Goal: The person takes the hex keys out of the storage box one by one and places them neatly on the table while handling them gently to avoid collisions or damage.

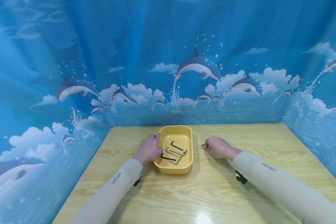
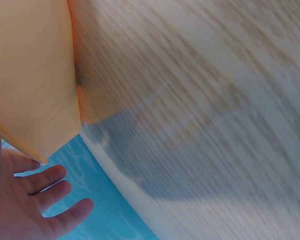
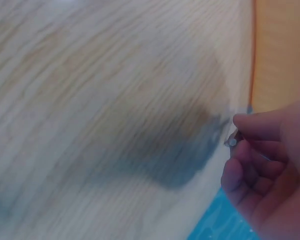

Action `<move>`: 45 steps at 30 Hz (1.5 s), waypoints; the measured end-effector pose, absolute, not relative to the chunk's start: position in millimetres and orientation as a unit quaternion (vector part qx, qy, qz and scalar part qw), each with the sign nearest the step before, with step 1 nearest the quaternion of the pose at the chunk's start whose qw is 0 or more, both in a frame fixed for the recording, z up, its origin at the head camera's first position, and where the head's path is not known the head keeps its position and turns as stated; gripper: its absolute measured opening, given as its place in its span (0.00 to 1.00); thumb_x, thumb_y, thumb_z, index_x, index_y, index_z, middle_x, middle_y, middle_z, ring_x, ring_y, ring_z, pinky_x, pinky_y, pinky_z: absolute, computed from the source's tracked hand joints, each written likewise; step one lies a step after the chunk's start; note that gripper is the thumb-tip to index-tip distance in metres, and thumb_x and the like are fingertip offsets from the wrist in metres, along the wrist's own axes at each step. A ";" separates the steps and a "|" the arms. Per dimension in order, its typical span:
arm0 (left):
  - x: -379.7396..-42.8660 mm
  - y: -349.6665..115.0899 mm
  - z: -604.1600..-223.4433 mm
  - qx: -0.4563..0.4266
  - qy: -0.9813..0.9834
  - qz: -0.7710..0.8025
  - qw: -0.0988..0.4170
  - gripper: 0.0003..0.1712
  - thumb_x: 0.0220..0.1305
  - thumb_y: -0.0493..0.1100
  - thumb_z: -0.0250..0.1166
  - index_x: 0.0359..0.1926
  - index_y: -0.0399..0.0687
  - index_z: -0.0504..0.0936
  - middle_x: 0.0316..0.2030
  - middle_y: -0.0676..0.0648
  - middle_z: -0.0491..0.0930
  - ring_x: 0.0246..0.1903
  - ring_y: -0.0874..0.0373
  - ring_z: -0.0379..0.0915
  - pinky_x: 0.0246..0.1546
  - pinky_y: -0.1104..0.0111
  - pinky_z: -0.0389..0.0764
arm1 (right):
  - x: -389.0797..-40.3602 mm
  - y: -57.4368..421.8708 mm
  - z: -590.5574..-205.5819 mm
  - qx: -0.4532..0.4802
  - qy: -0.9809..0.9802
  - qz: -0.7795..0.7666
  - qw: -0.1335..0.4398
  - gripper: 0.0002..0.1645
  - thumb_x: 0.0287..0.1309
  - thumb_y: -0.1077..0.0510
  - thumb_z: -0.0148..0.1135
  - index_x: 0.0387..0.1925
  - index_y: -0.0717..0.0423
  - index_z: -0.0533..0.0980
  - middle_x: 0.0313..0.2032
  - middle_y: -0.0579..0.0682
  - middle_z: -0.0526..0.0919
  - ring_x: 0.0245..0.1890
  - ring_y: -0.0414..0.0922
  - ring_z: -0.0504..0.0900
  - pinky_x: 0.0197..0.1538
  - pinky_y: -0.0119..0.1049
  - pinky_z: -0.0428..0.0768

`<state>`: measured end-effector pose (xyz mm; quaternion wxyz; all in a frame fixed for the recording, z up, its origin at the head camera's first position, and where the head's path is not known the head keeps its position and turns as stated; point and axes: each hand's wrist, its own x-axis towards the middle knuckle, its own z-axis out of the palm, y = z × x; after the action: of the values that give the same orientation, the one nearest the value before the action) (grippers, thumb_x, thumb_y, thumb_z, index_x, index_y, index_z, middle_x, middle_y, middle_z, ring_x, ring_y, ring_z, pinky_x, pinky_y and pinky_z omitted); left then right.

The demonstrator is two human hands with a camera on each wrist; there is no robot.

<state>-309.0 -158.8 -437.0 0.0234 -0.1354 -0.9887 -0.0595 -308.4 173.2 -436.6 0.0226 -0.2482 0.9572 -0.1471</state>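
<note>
A yellow plastic tray (image 1: pixel 175 170) stands on the table with several L-shaped hex keys (image 1: pixel 177 146) inside, some black and some silver. My left hand (image 1: pixel 148 148) rests on the tray's left rim, thumb lying over the edge; in the left wrist view its other fingers (image 2: pixel 70 217) stretch out loosely beside the wall. To the right of the tray, my right hand (image 1: pixel 219 147) pinches a small silver hex key (image 3: pixel 232 142) between thumb and fingertips. Only a short bit of that key shows; the rest is hidden in the fingers.
The light wood table (image 1: pixel 173 199) reaches back to a blue curtain (image 1: pixel 145 46) printed with dolphins, which also hangs along both sides. Dark straps with small devices (image 1: pixel 241 177) sit under the wrists.
</note>
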 end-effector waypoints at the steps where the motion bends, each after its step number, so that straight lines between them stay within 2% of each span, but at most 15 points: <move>1: -308.9 -158.8 -437.0 -0.135 -0.989 -0.058 0.022 0.42 0.71 0.56 0.57 0.78 0.42 0.56 0.70 0.37 0.66 0.70 0.43 0.60 0.66 0.44 0.68 | -309.6 172.3 -438.0 -0.245 0.958 -0.149 0.025 0.06 0.58 0.69 0.62 0.37 0.61 0.83 0.36 0.53 0.87 0.35 0.46 0.84 0.40 0.43 0.84; 3: -308.8 -158.3 -436.8 -0.135 -0.989 -0.058 0.018 0.42 0.71 0.56 0.57 0.78 0.42 0.56 0.70 0.37 0.66 0.70 0.43 0.60 0.66 0.44 0.68 | -312.1 170.4 -440.7 -0.235 0.959 -0.155 0.034 0.08 0.58 0.69 0.61 0.39 0.61 0.83 0.39 0.55 0.87 0.38 0.48 0.85 0.42 0.44 0.85; 10: -309.1 -157.2 -437.7 -0.135 -0.989 -0.058 0.016 0.42 0.71 0.56 0.56 0.78 0.43 0.56 0.70 0.37 0.66 0.70 0.43 0.60 0.66 0.44 0.68 | -321.6 164.6 -449.7 -0.223 0.960 -0.167 0.036 0.06 0.58 0.69 0.62 0.36 0.60 0.82 0.38 0.55 0.87 0.38 0.50 0.85 0.43 0.45 0.84; 15: -307.8 -157.4 -439.0 -0.133 -0.989 -0.062 0.013 0.42 0.71 0.56 0.56 0.78 0.43 0.56 0.70 0.38 0.66 0.70 0.43 0.60 0.66 0.44 0.68 | -325.8 161.9 -454.5 -0.215 0.957 -0.191 0.039 0.06 0.59 0.67 0.63 0.38 0.62 0.82 0.45 0.58 0.87 0.45 0.55 0.85 0.49 0.48 0.84; 17: -307.8 -157.7 -439.7 -0.133 -0.989 -0.060 0.014 0.42 0.71 0.56 0.56 0.78 0.42 0.56 0.70 0.38 0.66 0.70 0.43 0.60 0.66 0.44 0.68 | -325.8 161.9 -455.0 -0.211 0.957 -0.196 0.042 0.05 0.60 0.65 0.63 0.38 0.61 0.82 0.46 0.58 0.87 0.45 0.55 0.85 0.48 0.48 0.84; 20: -308.5 -157.5 -439.9 -0.135 -0.989 -0.058 0.019 0.42 0.71 0.57 0.56 0.78 0.42 0.56 0.70 0.37 0.66 0.70 0.43 0.60 0.65 0.44 0.68 | -324.2 163.6 -453.3 -0.199 0.960 -0.194 0.046 0.04 0.62 0.62 0.63 0.31 0.59 0.81 0.36 0.54 0.86 0.33 0.49 0.83 0.39 0.43 0.82; 23: -309.4 -157.0 -439.8 -0.138 -0.988 -0.059 0.023 0.42 0.71 0.57 0.56 0.78 0.42 0.56 0.70 0.37 0.66 0.70 0.43 0.60 0.65 0.44 0.69 | -321.0 166.2 -450.2 -0.177 0.964 -0.188 0.057 0.15 0.63 0.59 0.62 0.20 0.54 0.76 0.20 0.47 0.76 0.19 0.42 0.72 0.27 0.36 0.74; 26: -309.7 -156.9 -440.0 -0.138 -0.988 -0.058 0.025 0.42 0.71 0.56 0.56 0.78 0.42 0.56 0.70 0.37 0.66 0.70 0.43 0.61 0.65 0.44 0.69 | -317.2 168.5 -447.1 -0.168 0.968 -0.171 0.070 0.22 0.65 0.56 0.61 0.14 0.52 0.71 0.12 0.45 0.67 0.13 0.41 0.64 0.21 0.33 0.68; 29: -310.4 -157.1 -441.1 -0.137 -0.989 -0.054 0.026 0.42 0.71 0.56 0.56 0.78 0.42 0.57 0.69 0.37 0.67 0.70 0.43 0.61 0.65 0.44 0.70 | -315.5 169.1 -447.1 -0.160 0.971 -0.156 0.086 0.23 0.65 0.55 0.61 0.13 0.49 0.70 0.12 0.43 0.65 0.12 0.40 0.64 0.19 0.32 0.65; 38: -309.4 -158.0 -442.1 -0.134 -0.989 -0.054 0.026 0.42 0.71 0.56 0.57 0.78 0.42 0.57 0.69 0.37 0.67 0.70 0.43 0.61 0.66 0.44 0.69 | -320.6 160.5 -450.2 -0.154 0.967 -0.169 0.114 0.20 0.67 0.58 0.58 0.16 0.52 0.71 0.14 0.46 0.66 0.14 0.42 0.66 0.21 0.34 0.67; 45: -310.0 -159.2 -441.3 -0.134 -0.989 -0.054 0.030 0.43 0.70 0.56 0.57 0.78 0.42 0.57 0.69 0.37 0.67 0.70 0.43 0.61 0.65 0.44 0.69 | -325.7 156.4 -451.5 -0.155 0.964 -0.185 0.114 0.23 0.65 0.60 0.58 0.13 0.49 0.68 0.12 0.44 0.62 0.12 0.41 0.62 0.20 0.32 0.65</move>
<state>-310.0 -159.2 -441.3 0.0299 -0.1336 -0.9891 -0.0544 -325.7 156.4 -451.5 0.1144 -0.1551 0.9636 -0.1853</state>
